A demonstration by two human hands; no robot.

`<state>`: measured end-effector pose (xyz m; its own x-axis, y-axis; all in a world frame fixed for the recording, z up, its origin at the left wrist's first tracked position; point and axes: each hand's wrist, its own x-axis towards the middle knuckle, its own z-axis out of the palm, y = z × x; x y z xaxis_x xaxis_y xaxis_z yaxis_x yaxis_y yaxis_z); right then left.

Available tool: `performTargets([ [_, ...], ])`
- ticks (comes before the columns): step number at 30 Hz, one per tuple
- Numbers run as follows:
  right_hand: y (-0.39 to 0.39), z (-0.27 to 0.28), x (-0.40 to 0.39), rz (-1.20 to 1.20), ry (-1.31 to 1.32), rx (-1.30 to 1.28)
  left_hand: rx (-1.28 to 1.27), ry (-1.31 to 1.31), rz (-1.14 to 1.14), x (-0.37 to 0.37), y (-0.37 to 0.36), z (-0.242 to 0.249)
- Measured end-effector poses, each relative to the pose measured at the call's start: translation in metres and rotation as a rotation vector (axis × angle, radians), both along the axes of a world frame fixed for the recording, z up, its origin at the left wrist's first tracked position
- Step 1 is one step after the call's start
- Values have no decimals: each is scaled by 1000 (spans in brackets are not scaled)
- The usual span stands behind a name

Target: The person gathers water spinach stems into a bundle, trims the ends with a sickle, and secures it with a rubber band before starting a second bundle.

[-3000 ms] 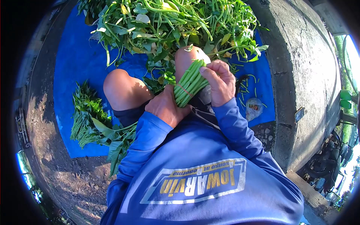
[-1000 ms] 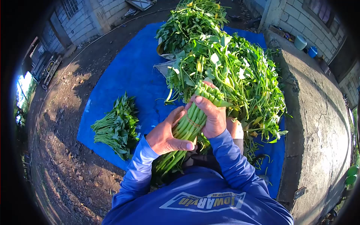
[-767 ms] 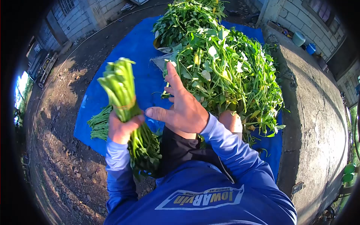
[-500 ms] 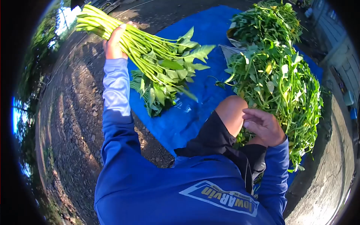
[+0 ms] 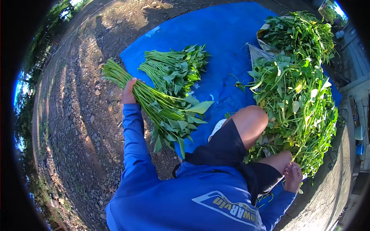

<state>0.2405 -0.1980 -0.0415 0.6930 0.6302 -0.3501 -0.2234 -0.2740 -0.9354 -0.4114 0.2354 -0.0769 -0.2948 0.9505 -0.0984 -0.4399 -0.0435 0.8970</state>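
My left hand (image 5: 130, 92) is wrapped around the stems of a bunch of water spinach (image 5: 154, 101). Its cut stem ends point to the upper left, and the leaves hang down toward my lap. Just beyond it, another bunch of water spinach (image 5: 173, 69) lies on the blue tarp (image 5: 223, 34). Beside my bent knee, my right hand (image 5: 293, 178) has its fingers curled together at the lower edge of the big heap of loose water spinach (image 5: 296, 104). Whether a stem is between those fingertips is too small to tell.
A sack (image 5: 266, 36) full of more greens leans at the far right of the tarp. Stony ground (image 5: 90, 115) runs along the left, a concrete strip (image 5: 331, 192) along the right. My knee (image 5: 252, 121) is raised between both sides.
My left hand has come lower and nearer my body with the bunch, uncovering more of the bunch on the tarp. My right hand has moved down from the knee and its fingers have curled.
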Motion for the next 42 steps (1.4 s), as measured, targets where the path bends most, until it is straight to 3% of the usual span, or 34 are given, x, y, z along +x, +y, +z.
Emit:
performTargets([
  [1,-9,4,3,-79,65,34,-25,-55,11,1,5,-18],
  [4,-26,9,23,-207,-66,-148,-78,-199,-26,34,45,-31],
  [5,-29,11,31,-180,-78,-139,-20,-206,-137,36,75,-47],
  [9,-25,48,39,-154,-198,-214,10,-271,-164,119,176,0],
  [11,-21,68,34,-127,-270,-284,6,-221,-315,129,269,-7],
  [13,-33,66,52,-63,-274,-261,51,-131,-92,166,304,29],
  [16,-21,95,30,-113,-523,-518,124,149,-314,117,476,-16],
  [18,-30,101,38,-39,-655,-450,-45,548,-273,168,396,47],
  [19,-11,107,26,-82,-721,-431,93,567,-246,196,377,34],
  [20,35,139,-9,18,-711,-367,38,587,-447,232,338,49],
  [21,74,153,-42,54,-743,-281,2,521,-691,256,337,34],
  [23,146,199,-102,516,-915,-204,119,605,-890,346,239,58],
  [24,171,199,-124,669,-1117,25,224,714,-977,388,193,71],
  [27,189,191,-160,920,-1404,320,324,781,-1248,484,82,111],
  [30,172,186,-159,987,-1519,431,429,789,-1410,540,8,149],
  [34,133,205,-113,883,-1652,439,540,752,-1411,575,-44,196],
  [36,112,212,-59,643,-1740,296,525,735,-1387,589,-55,208],
  [38,96,203,17,298,-1745,-18,559,797,-1401,596,-46,202],
  [41,82,116,152,6,-1338,-610,474,781,-1398,603,-51,180],
  [42,81,87,170,19,-1193,-471,446,702,-1450,609,-42,158],
])
